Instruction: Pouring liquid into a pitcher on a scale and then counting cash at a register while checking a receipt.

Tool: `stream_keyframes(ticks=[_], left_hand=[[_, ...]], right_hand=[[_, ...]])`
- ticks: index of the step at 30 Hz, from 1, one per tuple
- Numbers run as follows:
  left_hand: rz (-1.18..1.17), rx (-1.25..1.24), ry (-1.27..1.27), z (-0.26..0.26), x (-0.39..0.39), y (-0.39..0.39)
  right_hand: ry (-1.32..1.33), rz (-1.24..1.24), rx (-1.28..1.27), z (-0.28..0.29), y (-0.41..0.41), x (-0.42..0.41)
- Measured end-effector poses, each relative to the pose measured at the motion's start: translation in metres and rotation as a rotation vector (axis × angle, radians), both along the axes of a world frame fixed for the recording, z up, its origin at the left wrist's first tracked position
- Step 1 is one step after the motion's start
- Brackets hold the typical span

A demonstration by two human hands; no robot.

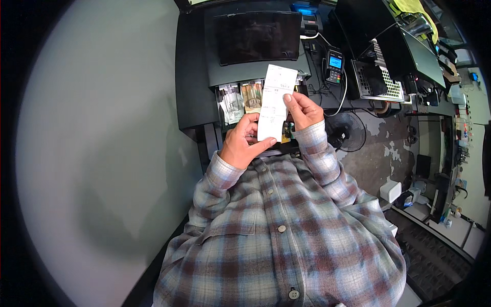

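Between my two hands is a long white paper slip (277, 101) bearing writing, held above an open cash drawer (215, 109). My left hand (244, 144) pinches its lower end, thumb on the front face. At the upper right edge, my right hand (305, 109) grips it between thumb and fingers. In the drawer's left slots lie white papers (231, 105) and an orange-brown banknote (251, 96), under clips. The slip and my hands hide much of the drawer's middle and right.
A dark monitor (257, 38) stands behind the drawer. To its right are a receipt printer (310, 21), a card terminal (334, 67) and loose cables (320, 86). A black fan (345, 132) sits low at my right. The grey wall (96, 134) borders my left side.
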State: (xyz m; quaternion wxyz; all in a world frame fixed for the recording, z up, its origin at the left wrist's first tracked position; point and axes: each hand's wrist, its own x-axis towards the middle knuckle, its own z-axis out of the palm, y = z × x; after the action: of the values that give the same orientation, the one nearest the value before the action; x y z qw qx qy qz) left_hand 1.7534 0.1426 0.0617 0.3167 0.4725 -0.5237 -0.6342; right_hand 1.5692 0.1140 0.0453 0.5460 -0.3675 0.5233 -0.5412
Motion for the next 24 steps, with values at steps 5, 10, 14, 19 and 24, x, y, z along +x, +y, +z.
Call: stream_keyframes(ticks=[5,10,14,19,24], left_hand=[[0.03,-0.186,-0.003,-0.004,0.002,-0.001],[0.046,-0.152,0.02,-0.014,0.007,-0.003],[0.174,-0.093,0.192,-0.007,0.015,-0.011],[0.391,0.05,0.853,0.009,0.045,-0.025],[0.357,-0.084,1.041,-0.001,0.056,-0.031]], right_hand=[[0.044,0.014,-0.011,0.004,0.002,0.004],[0.08,0.07,-0.033,0.006,0.002,-0.001],[0.111,0.062,-0.043,0.003,0.0,-0.006],[0.015,0.046,-0.11,0.007,0.003,0.004],[0.029,0.122,-0.14,0.005,0.008,0.004]])
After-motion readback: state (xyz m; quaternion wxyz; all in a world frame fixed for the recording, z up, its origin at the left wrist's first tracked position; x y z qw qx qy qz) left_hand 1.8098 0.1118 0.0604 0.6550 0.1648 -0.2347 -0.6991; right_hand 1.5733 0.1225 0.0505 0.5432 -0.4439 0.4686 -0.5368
